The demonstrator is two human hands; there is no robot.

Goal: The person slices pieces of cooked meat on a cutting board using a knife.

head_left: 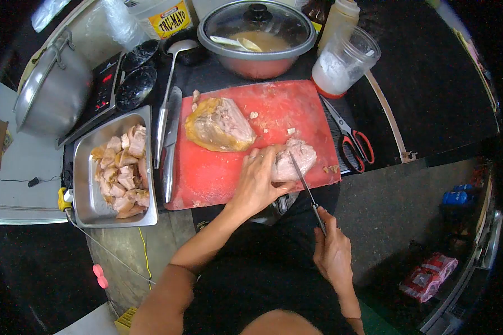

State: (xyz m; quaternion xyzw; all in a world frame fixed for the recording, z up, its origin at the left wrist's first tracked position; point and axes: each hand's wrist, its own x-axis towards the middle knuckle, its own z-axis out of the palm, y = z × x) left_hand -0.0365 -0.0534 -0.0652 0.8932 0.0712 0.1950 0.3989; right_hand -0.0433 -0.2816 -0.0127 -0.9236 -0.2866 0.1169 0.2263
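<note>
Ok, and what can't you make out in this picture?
All in the head view:
Knife handle: mostly hidden by the right hand.
Meat under the knife: its left side is covered by the left hand.
Mayo tub: cut off by the top edge.
Cooker's red digits: too small and blurred.
Pink package: any print is too small to read.

Left of the left hand [258, 177], meat pieces [124, 174] in tray [88, 207]; ahead, meat chunk [215, 129] on cutting board [201, 187], bowl [257, 66] beyond; ahead-right, scissors [349, 134].

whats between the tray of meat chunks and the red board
A ladle and, nearer the board, a knife, as the head view shows.
</note>
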